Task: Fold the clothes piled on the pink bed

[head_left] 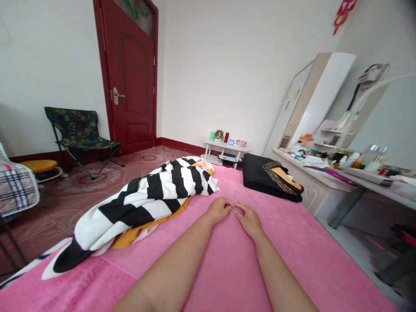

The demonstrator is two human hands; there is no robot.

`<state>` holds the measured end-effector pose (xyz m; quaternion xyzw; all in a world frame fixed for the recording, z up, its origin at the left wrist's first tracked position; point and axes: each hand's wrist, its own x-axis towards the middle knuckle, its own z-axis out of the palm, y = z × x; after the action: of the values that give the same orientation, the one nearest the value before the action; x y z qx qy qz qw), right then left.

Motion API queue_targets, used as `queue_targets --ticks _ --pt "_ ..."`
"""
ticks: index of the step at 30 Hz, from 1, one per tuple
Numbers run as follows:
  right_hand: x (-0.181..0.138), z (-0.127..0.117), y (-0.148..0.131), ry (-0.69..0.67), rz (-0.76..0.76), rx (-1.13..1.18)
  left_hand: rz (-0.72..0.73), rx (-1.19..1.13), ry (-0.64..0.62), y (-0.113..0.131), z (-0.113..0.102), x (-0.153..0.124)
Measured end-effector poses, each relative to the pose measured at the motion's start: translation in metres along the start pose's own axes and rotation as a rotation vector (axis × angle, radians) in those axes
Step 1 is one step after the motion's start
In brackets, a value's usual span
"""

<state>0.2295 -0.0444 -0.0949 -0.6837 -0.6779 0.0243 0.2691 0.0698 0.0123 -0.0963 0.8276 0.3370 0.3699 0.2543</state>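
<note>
My left hand [221,211] and my right hand [249,219] rest at the middle of the pink bed cover [227,260], with their fingertips close together. Both sets of fingers are loosely bent, with gaps between thumb and fingers. I see nothing held in either hand. Left of my hands lies a crumpled black-and-white striped cloth [162,190], with mustard-yellow fabric [130,237] showing under its edge. Beyond my right hand, near the far end of the bed, sits a folded black garment [256,177] with a gold-patterned trim and an orange patch.
A low white table [224,145] with small items stands past the bed. Along the right runs a dressing table [318,173] crowded with bottles. At left are a folding chair [81,130], a yellow stool [40,165] and a red door [133,78].
</note>
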Motion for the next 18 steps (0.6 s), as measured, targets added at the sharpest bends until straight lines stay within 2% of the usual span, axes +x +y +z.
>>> queue_targets --ticks 4,7,10,12,15,16,18 --pt "0.002 0.004 0.005 0.005 -0.008 0.016 0.023 0.060 -0.049 0.007 0.001 -0.004" --pt "0.003 0.005 0.008 0.016 -0.023 0.044 0.046 0.137 -0.078 0.018 0.003 -0.018" --pt "0.003 0.006 0.011 0.024 -0.041 0.112 0.078 0.167 -0.196 0.033 -0.011 -0.034" --pt "0.003 0.007 0.013 0.028 -0.060 0.176 0.103 0.072 -0.381 0.044 -0.040 -0.041" --pt "0.004 0.009 0.016 0.052 -0.071 0.247 0.095 -0.170 -0.796 0.060 -0.108 -0.037" --pt "0.004 0.010 0.016 0.057 -0.065 0.257 0.023 -0.212 -0.851 0.063 -0.134 -0.033" --pt "0.005 0.010 0.015 0.061 -0.052 0.263 -0.130 -0.176 -0.740 0.063 -0.183 -0.022"
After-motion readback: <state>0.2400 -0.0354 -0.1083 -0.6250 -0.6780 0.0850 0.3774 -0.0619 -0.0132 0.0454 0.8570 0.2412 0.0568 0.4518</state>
